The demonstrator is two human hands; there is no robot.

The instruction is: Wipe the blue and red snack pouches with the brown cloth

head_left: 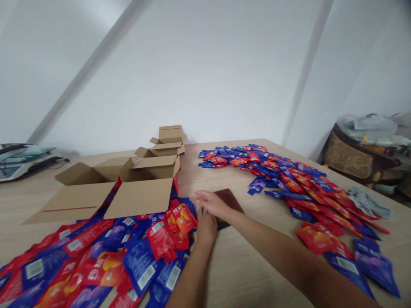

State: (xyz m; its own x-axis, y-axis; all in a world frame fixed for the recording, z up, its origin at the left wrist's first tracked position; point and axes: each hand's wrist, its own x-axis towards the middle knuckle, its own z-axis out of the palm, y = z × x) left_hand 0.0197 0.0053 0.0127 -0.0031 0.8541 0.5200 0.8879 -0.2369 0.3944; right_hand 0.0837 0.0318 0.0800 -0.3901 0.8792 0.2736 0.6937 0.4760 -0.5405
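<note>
My left hand (206,226) is over the table beside the near pile of red and blue pouches (143,261). Its fingers are mostly hidden by my right hand (213,204), which crosses above it, so its grip does not show. The right hand's fingers stretch out to the left, and no object shows in them. Under and behind the hands lies a flat dark brown rectangular thing (230,199). Close to the left hand, a red pouch with orange fruit (183,218) lies on top of the pile.
Open cardboard boxes (141,194) stand in rows on the left, flaps spread. A second long heap of pouches (289,175) covers the table's right side, with a grey cloth (367,201) on it. A device (19,167) sits far left. A patterned chair (346,149) holds bags.
</note>
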